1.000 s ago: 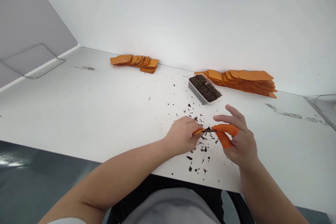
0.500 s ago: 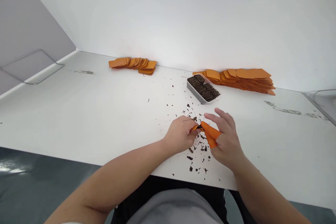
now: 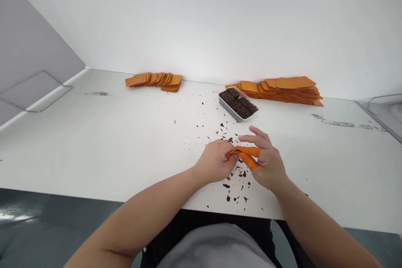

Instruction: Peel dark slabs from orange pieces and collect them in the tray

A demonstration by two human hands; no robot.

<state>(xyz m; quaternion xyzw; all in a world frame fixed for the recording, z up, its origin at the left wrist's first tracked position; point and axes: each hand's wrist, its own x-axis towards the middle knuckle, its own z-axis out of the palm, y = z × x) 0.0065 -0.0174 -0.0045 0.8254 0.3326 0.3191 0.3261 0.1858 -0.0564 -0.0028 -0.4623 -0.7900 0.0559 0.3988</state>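
Observation:
My left hand (image 3: pixel 216 160) is closed on a small flat orange envelope (image 3: pixel 231 153), mostly hidden by the fingers. A thin dark brown piece (image 3: pixel 238 151) shows at the envelope's end. Orange finger cots (image 3: pixel 250 151) cover the thumb and index finger of my right hand (image 3: pixel 266 163). These two fingertips close on the dark piece at the envelope's mouth, while the other fingers stretch out. Under and around both hands, dark flakes (image 3: pixel 228 198) are scattered on the white table (image 3: pixel 109 146).
A clear plastic box (image 3: pixel 230 111) of stacked thin dark pieces (image 3: pixel 241 105) stands beyond my hands. Behind it lies a long row of orange envelopes (image 3: pixel 292 88) along the wall, with a smaller pile (image 3: pixel 153 79) farther left. Metal wire frames (image 3: pixel 37 111) stand at both sides.
The orange-tipped thumb and index finger of my right hand have turned and now lie flatter, slightly farther left. My left hand keeps its hold on the envelope. The view has shifted slightly.

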